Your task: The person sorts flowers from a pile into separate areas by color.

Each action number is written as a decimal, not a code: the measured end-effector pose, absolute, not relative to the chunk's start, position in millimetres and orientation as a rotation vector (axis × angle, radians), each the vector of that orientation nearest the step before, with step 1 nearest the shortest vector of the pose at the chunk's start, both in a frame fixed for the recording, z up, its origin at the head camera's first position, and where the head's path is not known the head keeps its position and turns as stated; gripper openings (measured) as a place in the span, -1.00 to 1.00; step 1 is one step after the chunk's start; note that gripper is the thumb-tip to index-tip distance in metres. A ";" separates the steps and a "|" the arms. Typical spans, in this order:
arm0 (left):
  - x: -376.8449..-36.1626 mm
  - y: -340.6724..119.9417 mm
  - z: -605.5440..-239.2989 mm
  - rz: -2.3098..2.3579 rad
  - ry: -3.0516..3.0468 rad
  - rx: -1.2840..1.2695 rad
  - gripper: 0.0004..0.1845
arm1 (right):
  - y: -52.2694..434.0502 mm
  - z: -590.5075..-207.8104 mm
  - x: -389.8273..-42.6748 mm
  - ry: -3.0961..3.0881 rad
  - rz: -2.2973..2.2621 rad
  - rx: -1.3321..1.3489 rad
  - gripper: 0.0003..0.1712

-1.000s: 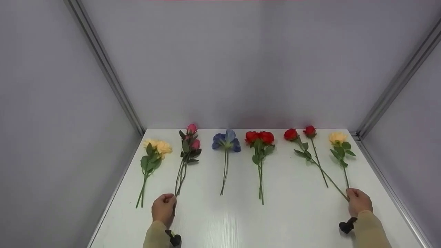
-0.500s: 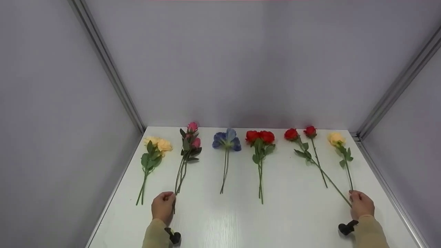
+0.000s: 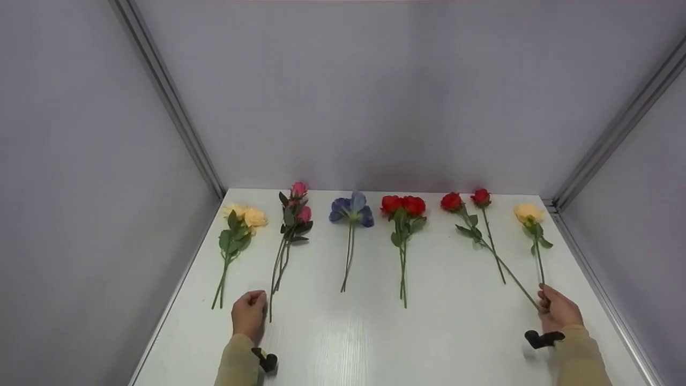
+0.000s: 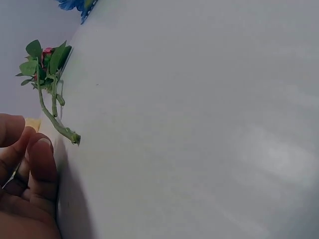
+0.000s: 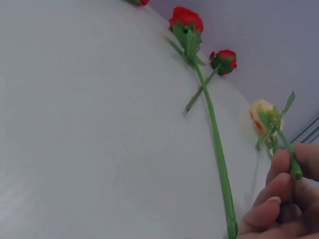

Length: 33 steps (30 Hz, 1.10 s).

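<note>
My left hand [image 3: 249,313] lies on the white table [image 3: 343,343] just left of the cut end of the pink flower stem [image 3: 278,268]. In the left wrist view its fingers [image 4: 35,159] are loosely curled and hold nothing, a short gap from the stem end [image 4: 74,138]. My right hand [image 3: 557,311] is at the front right. Its fingertips [image 5: 279,167] pinch the thin stem [image 5: 293,167] of the yellow rose [image 3: 528,213]. The long stem [image 5: 217,144] of a red rose [image 3: 452,201] runs up to the same hand.
Across the table lie peach flowers [image 3: 244,217] at the far left, a blue flower [image 3: 351,209], a pair of red blooms [image 3: 403,205] and a second red rose [image 3: 481,197]. Grey walls with metal corner rails close three sides.
My left hand has let go of the pink flower stem and drawn slightly left of it. My right hand keeps its pinch on the yellow rose, whose stem has swung more upright.
</note>
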<state>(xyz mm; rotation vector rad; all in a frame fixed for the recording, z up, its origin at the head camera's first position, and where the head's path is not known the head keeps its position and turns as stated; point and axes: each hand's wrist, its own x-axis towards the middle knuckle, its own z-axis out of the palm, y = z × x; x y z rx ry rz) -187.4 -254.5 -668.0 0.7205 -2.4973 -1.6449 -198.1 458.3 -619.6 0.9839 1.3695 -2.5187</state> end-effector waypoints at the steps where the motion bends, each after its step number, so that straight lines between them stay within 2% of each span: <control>1: -186.6 -254.0 -665.5 -1.638 -2.489 0.722 -0.72 | 457.3 -616.8 -199.5 1.311 -2.541 0.944 -0.84; 6: -186.5 -244.4 -645.7 -1.607 -2.472 0.707 -0.73 | 449.0 -602.9 -203.5 1.251 -2.586 0.654 -0.71; 13: -196.0 -218.9 -613.7 -1.735 -2.414 0.617 -0.75 | 418.1 -590.5 -210.2 1.160 -2.702 0.416 -0.73; 26: -202.0 -153.0 -571.5 -1.800 -2.530 0.246 -0.85 | 344.7 -555.1 -211.4 1.464 -2.580 0.335 -0.83; 33: -203.5 -117.3 -561.9 -1.842 -2.568 -0.045 -0.85 | 300.3 -549.1 -205.6 1.721 -2.441 0.310 -0.73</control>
